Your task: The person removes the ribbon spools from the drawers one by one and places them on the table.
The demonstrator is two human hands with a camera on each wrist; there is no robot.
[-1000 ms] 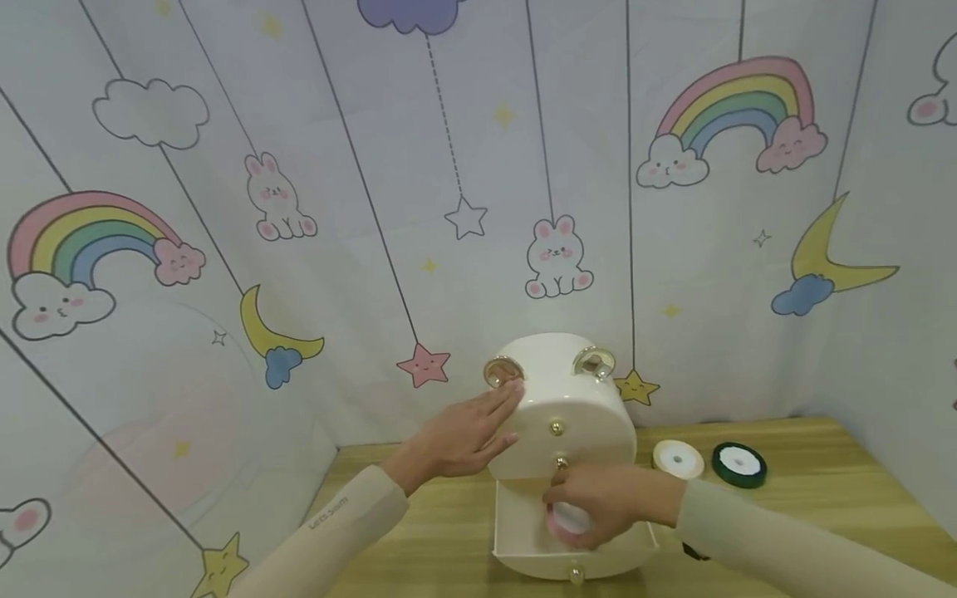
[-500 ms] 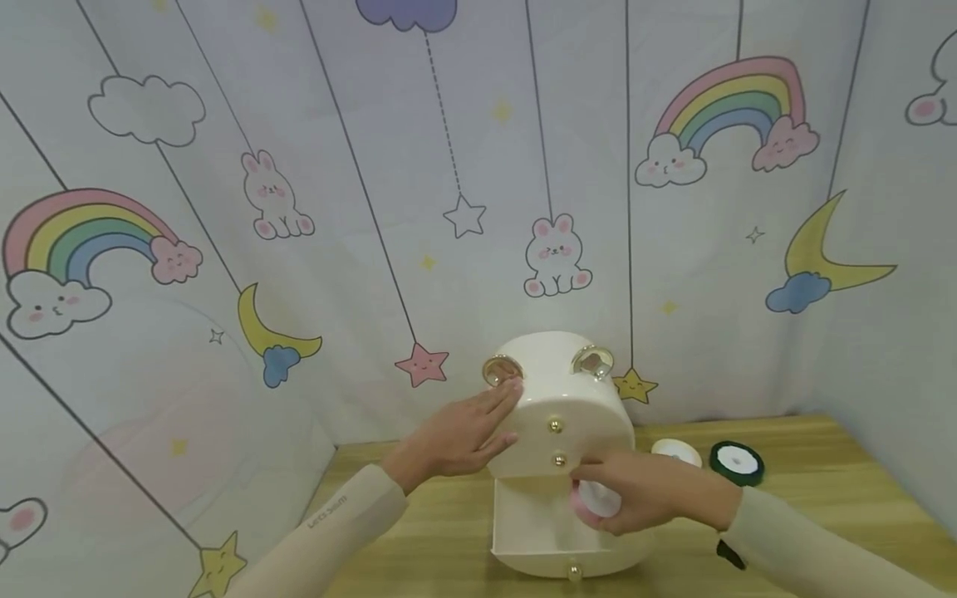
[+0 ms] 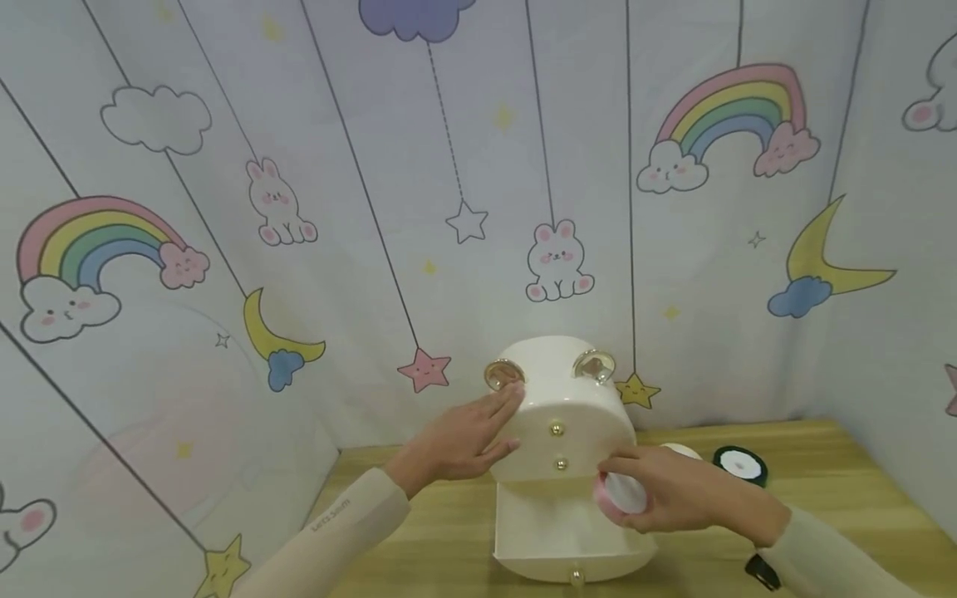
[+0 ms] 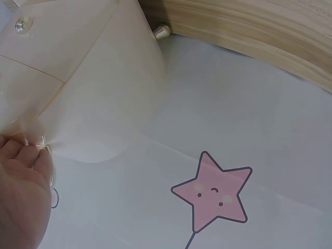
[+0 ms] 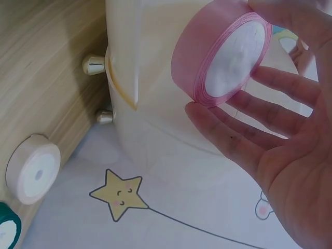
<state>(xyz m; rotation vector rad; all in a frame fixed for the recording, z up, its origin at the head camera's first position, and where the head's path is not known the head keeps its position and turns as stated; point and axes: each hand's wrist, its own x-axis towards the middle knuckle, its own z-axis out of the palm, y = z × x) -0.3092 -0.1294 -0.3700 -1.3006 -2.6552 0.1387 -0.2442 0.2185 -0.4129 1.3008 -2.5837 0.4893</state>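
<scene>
A glossy cream storage box with gold ear-like rings stands on the table, its lowest drawer pulled out toward me. My left hand rests with extended fingers on the box's upper left edge, by the left ring. Between the thumb and fingers of my right hand is a roll of pink ribbon with a white side disc. The hand holds it above the drawer's right side. In the right wrist view the roll is tilted, in front of the box wall.
On the wooden table, right of the box, lie a green ribbon roll and a cream ribbon roll, the latter mostly hidden by my right hand in the head view. A printed cloth backdrop rises behind.
My right hand has carried the pink ribbon roll up and to the right, from inside the drawer to above its right edge. My left hand stays on the box.
</scene>
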